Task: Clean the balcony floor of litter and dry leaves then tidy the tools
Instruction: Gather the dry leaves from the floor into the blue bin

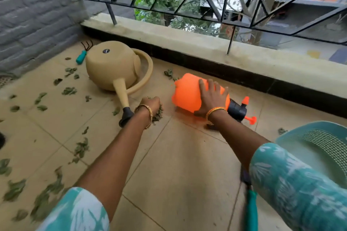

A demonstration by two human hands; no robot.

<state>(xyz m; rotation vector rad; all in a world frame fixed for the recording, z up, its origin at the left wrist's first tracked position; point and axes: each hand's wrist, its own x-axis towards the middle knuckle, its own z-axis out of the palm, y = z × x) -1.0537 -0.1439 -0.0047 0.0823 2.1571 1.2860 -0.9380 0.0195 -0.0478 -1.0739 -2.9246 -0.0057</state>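
Observation:
Dry green leaves (69, 91) lie scattered over the beige tiled floor (184, 170), mostly on the left. My left hand (151, 104) is closed around a clump of dry leaves (157, 115) near the floor's middle. My right hand (211, 97) lies with fingers spread over an orange spray bottle (187, 93) that rests on its side; its black pump head (237, 110) points right. A beige watering can (112, 65) lies tipped over at the back left, its spout (122, 95) reaching toward my left hand.
A small hand rake with a teal handle (81, 57) lies behind the can by the grey brick wall (37, 15). A teal plastic basket (319, 148) sits at right. A teal-handled tool (250, 206) lies under my right arm. A low ledge (187, 47) with black railing bounds the far side.

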